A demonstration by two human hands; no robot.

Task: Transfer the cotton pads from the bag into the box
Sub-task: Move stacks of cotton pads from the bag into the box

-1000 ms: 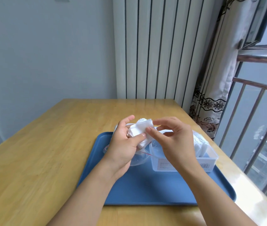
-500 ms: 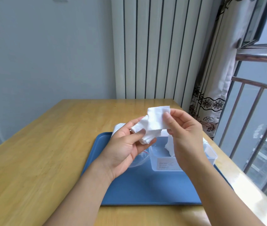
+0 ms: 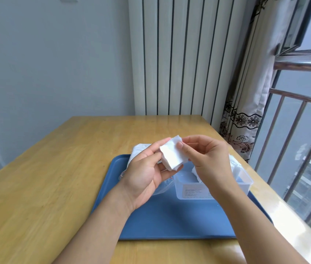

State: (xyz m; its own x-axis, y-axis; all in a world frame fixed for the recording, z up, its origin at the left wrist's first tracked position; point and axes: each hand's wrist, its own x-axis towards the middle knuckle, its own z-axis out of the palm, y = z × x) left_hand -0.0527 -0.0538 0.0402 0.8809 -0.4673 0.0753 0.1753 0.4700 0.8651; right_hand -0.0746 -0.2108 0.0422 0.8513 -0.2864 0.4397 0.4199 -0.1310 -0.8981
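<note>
A small stack of white square cotton pads (image 3: pixel 171 156) is held between both hands above the tray. My left hand (image 3: pixel 145 172) grips its left and lower side, and my right hand (image 3: pixel 207 159) pinches its upper right corner with thumb and fingers. Behind my left hand lies the clear plastic bag (image 3: pixel 138 151) with white pads in it, mostly hidden. The clear plastic box (image 3: pixel 192 191) stands on the tray under my right hand, with white pads (image 3: pixel 235 164) inside at its right end.
A blue tray (image 3: pixel 169 220) lies on the wooden table (image 3: pixel 55 178) and carries the bag and the box. A white radiator (image 3: pixel 179 54) stands behind the table. A curtain (image 3: pixel 246 111) and a barred window (image 3: pixel 303 130) are close on the right.
Both hands drew the pads up out of the bag. They now hold them as a flatter, squared stack. The view has shifted slightly.
</note>
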